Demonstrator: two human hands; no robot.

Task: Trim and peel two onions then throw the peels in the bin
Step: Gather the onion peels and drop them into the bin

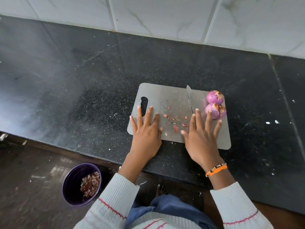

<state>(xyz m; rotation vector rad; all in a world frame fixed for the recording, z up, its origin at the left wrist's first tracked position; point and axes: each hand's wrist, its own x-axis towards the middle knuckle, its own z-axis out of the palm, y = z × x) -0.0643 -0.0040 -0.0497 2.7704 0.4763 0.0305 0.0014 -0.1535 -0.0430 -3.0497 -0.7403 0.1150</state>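
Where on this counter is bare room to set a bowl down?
Free: the dark counter left of the cutting board, and the strip between board and tiled wall. Crowded: the board, with both hands, knife, two onions and peel scraps.

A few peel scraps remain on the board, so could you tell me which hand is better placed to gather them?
Probably the right hand: its thumb sits beside the scraps, though the left hand, also open, is nearly as close.
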